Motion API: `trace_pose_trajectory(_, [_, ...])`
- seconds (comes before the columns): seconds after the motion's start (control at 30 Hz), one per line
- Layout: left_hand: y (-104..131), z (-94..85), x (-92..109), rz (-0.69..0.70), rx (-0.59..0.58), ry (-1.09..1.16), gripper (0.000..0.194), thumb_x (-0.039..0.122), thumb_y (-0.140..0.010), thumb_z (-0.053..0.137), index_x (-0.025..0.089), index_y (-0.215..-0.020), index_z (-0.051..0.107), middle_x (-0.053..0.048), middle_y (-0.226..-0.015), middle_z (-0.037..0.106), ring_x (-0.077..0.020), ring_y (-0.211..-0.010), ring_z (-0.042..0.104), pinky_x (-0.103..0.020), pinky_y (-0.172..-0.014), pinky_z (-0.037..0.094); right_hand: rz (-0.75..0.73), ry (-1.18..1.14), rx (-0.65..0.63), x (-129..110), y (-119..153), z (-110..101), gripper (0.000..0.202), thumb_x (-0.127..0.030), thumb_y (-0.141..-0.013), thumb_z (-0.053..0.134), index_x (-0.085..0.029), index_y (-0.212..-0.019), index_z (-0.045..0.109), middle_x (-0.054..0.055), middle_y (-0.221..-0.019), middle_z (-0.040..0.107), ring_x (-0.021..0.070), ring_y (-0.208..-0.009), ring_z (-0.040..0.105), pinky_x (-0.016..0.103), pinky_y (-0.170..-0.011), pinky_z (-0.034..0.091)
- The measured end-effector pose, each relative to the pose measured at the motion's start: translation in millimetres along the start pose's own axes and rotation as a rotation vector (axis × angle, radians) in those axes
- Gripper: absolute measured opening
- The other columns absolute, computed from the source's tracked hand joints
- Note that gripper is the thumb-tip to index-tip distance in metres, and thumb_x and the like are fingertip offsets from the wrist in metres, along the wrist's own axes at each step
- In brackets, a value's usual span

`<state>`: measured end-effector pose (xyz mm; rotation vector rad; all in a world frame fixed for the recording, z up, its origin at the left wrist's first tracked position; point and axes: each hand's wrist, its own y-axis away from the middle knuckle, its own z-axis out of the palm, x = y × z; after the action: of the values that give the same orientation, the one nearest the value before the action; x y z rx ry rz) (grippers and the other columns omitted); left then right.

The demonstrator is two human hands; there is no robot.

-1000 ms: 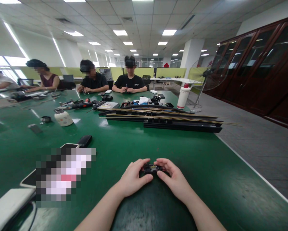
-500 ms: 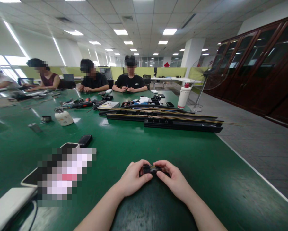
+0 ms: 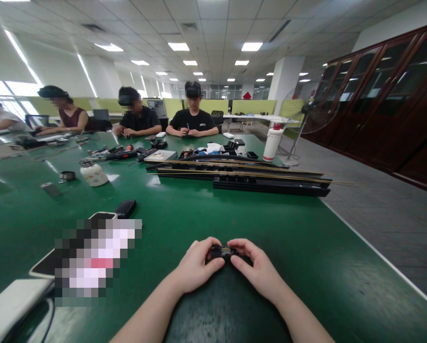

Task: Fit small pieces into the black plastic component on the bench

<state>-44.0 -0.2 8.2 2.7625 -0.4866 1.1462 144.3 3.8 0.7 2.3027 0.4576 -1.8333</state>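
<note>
Between my hands is a small dark object (image 3: pixel 221 252) with a yellowish patch on its top; its exact kind is too small to make out. My left hand (image 3: pixel 201 261) grips its left end, thumb in front and fingers behind. At the other end, my right hand (image 3: pixel 253 261) pinches it in the same way. Both fingertips partly hide the object. It is held low over the green table (image 3: pixel 234 216), near the front edge.
To the left lie a phone (image 3: pixel 44 263), a black case (image 3: pixel 126 208) and a white box (image 3: pixel 15 305) with a cable. Black rails (image 3: pixel 270 186) with thin rods cross the table ahead. A white jar (image 3: pixel 93 174) and a red-capped bottle (image 3: pixel 272 144) stand farther off. Several people sit opposite.
My right thumb and fingers have shifted very slightly left along the dark object. My left hand stays where it was.
</note>
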Motion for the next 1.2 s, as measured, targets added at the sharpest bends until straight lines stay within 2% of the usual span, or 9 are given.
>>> trace_pose_trajectory(0.33, [-1.2,2.9,-2.9,-0.014,0.031,0.052,0.030,0.035,-0.076,0.054,0.024,-0.103,0.051,0.000,-0.089,0.058,-0.0180,-0.082,0.050,-0.031,-0.074,0.039,0.000,0.022,0.004,0.6,-1.0,-0.6,0.024,-0.025,-0.078,0.057,-0.022,-0.101,0.057,0.005,-0.104,0.063,0.0204,-0.099,0.058,0.039,-0.093,0.042])
trace_pose_trajectory(0.67, [-4.4,7.4,-9.7,0.012,0.039,0.334,0.034,0.023,-0.072,0.059,0.022,-0.104,0.049,-0.001,-0.097,0.058,-0.0168,-0.089,0.054,-0.029,-0.080,0.042,-0.004,0.031,0.007,-0.3,0.9,-0.7,0.026,-0.022,-0.076,0.057,-0.022,-0.102,0.058,0.005,-0.104,0.064,0.0208,-0.098,0.059,0.039,-0.092,0.042])
trace_pose_trajectory(0.8, [-5.7,7.1,-8.3,0.006,0.015,0.405,0.036,0.019,-0.070,0.060,0.020,-0.104,0.048,-0.001,-0.095,0.058,-0.0159,-0.086,0.056,-0.028,-0.078,0.043,-0.031,0.089,0.021,0.3,1.4,0.4,0.029,-0.022,-0.073,0.060,-0.024,-0.102,0.059,0.004,-0.106,0.062,0.0213,-0.100,0.057,0.039,-0.093,0.041])
trace_pose_trajectory(1.0, [-5.2,6.2,-7.3,0.014,-0.026,0.417,0.038,0.023,-0.069,0.063,0.020,-0.104,0.048,-0.001,-0.091,0.060,-0.0156,-0.082,0.057,-0.027,-0.074,0.044,-0.075,0.133,0.020,0.6,1.0,2.8,0.022,-0.022,-0.073,0.060,-0.024,-0.094,0.063,0.004,-0.105,0.062,0.0211,-0.102,0.056,0.037,-0.093,0.040])
trace_pose_trajectory(1.2, [-3.3,5.6,-10.3,0.073,-0.024,0.382,0.039,0.029,-0.072,0.061,0.021,-0.108,0.047,-0.002,-0.100,0.059,-0.0162,-0.090,0.056,-0.028,-0.081,0.043,-0.094,0.151,0.014,0.8,1.2,2.2,0.019,-0.020,-0.073,0.060,-0.024,-0.091,0.063,0.004,-0.105,0.061,0.0202,-0.103,0.055,0.037,-0.094,0.040])
